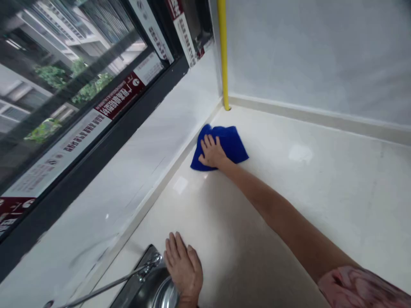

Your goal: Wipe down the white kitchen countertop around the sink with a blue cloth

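Observation:
A blue cloth (231, 143) lies spread on the pale, glossy countertop (289, 192), close to the corner by the window wall. My right hand (212, 152) presses flat on top of it, fingers spread, covering part of its left half. Lower down, my left hand (184, 265) rests with its fingers stretched out at the edge of a steel sink (144, 291). That hand hides part of the sink's rim, and nothing shows in it.
A metal faucet (141, 273) reaches over the sink. At the back corner a yellow pipe (224, 55) runs down into the counter. A low upstand (321, 117) borders the walls. On the left is a dark window frame (128, 115) with printed tape.

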Demonstrator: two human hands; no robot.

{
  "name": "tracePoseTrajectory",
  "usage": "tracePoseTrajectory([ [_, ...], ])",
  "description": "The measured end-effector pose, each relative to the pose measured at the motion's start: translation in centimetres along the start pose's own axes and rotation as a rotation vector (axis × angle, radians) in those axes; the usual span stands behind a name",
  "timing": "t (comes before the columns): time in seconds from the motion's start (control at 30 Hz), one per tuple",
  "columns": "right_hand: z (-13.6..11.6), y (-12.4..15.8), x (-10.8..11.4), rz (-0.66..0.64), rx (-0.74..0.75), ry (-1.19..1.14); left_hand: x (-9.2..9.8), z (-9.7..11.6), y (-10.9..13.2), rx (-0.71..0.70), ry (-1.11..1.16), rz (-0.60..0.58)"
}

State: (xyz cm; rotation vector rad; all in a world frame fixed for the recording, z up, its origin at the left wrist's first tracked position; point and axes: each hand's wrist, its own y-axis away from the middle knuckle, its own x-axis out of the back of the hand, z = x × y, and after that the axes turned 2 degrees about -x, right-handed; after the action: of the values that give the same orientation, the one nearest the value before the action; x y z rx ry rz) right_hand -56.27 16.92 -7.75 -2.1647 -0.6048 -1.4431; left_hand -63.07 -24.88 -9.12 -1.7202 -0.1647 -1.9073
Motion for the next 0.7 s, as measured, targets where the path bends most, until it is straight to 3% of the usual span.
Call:
tracePoseTrajectory([
  [0.2,-6.0,8.3,0.6,-0.112,0.455,-0.149,-0.4,-0.1,-0.5,0.068,0.057,0.031],
  [0.3,-8.7,13.2,0.1,-0.158,0.591,-0.221,-0.2,-0.2,-0.9,0.093,0.118,0.037],
  [0.4,-9.6,18.5,0.1,-0.186,0.689,-0.286,0.0,-0.3,-1.1,0.095,0.153,0.034],
  [0.57,-6.6,25.0,0.9,-0.177,0.755,-0.417,-0.1,-0.5,-1.2,0.088,0.164,0.037],
  [0.7,-1.2,24.0,2.7,-0.153,0.511,-0.428,0.1,-0.1,-1.1,0.077,0.137,0.027],
])
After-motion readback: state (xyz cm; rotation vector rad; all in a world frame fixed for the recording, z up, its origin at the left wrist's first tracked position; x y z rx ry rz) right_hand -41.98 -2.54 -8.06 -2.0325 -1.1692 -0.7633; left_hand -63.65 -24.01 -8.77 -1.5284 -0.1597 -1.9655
